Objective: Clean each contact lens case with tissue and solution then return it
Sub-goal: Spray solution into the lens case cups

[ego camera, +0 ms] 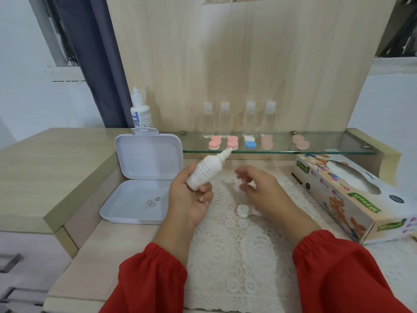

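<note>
Over centre of lace mat point(237, 263), on pale surface point(90, 267):

- Left hand point(191, 195): palm up, red sleeve point(153, 279) at wrist, forearm entering from 7 o'clock. Fingers curled round base of white solution bottle point(206, 171); bottle tilted, uncapped nozzle aimed toward 1 o'clock.
- Right hand point(259, 188): palm down, forearm entering from 5 o'clock, fingers loosely bent and blurred. Small white item just under fingertips, too blurred to name; grasp cannot be told.
- White contact lens case point(243, 210): on mat at 6 o'clock of right hand, one open round well showing, other end hidden under the hand's heel.
- Glass shelf point(338, 143), at 12 o'clock of hands: four pink lens cases in pairs of caps point(214, 142), one white-and-blue case point(250, 142) third from left. Behind them, four clear small bottles point(239, 119) upright in a row.
- White hinged box point(144, 177), at 9 o'clock of left hand: lid raised, a few small clear rings point(153, 201) in tray.
- Second solution bottle point(140, 109): upright behind box at 11 o'clock, clear cap on.
- Tissue box point(352, 199), at 3 o'clock of right hand: lying lengthwise, white tissue at oval opening.
</note>
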### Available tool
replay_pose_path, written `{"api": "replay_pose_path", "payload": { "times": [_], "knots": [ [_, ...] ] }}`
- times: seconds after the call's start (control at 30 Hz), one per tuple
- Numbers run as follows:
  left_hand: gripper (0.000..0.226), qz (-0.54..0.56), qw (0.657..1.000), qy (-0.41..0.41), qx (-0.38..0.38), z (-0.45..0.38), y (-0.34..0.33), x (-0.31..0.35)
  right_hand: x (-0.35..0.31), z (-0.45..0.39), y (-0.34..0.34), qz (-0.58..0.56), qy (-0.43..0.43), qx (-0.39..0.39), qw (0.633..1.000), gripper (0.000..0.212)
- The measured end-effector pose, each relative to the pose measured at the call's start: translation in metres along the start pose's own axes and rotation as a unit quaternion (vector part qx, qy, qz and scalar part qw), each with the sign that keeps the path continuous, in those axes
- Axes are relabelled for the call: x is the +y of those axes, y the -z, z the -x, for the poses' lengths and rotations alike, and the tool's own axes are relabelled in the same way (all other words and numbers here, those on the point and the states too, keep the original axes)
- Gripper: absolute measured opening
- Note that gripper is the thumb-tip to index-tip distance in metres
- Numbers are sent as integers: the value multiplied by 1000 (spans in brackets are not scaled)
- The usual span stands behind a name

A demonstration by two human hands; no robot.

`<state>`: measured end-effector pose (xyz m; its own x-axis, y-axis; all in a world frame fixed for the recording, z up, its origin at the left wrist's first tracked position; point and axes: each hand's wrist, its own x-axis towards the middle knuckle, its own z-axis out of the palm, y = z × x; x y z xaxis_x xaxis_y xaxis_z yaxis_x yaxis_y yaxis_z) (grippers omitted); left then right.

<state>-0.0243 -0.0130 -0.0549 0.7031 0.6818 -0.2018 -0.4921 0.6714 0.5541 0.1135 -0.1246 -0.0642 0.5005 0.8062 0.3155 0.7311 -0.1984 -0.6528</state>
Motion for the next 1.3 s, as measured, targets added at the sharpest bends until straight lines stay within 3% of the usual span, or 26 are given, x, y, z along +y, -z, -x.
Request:
{"api": "replay_pose_path", "payload": {
  "times": [0.1, 0.2, 0.3, 0.37, 0.57, 0.63, 0.73, 0.97, 1.3],
  "knots": [
    [10, 10, 1000, -6, -5, 2, 1, 1, -3, -4, -6, 68, 3, -61, 996, 40],
    [5, 16, 1000, -19, 5, 0, 0, 1, -6, 1, 4, 43, 12, -26, 999, 40],
    [10, 53, 998, -38, 3, 0, -1, 3, -4, 13, 26, -39, -13, 22, 999, 18],
    [19, 72, 996, -52, -2, 2, -2, 4, -2, 25, 38, -22, -19, 5, 1000, 7],
    [37, 71, 994, -77, 11, -1, -3, 5, 10, 38, 37, 138, -37, -126, 982, 49],
    [38, 63, 996, -69, 11, 1, -3, 4, 11, 36, 30, 167, -20, -112, 979, 41],
    [35, 54, 997, -46, 28, 5, -3, 3, 6, 36, 22, 141, -12, -74, 987, 12],
    [30, 40, 998, -25, 32, 6, -5, 3, -1, 41, 24, 96, -37, -68, 992, 4],
    [28, 30, 999, -21, 23, 5, -5, 3, -3, 40, 25, 60, -86, -101, 989, 37]
  ]
}}
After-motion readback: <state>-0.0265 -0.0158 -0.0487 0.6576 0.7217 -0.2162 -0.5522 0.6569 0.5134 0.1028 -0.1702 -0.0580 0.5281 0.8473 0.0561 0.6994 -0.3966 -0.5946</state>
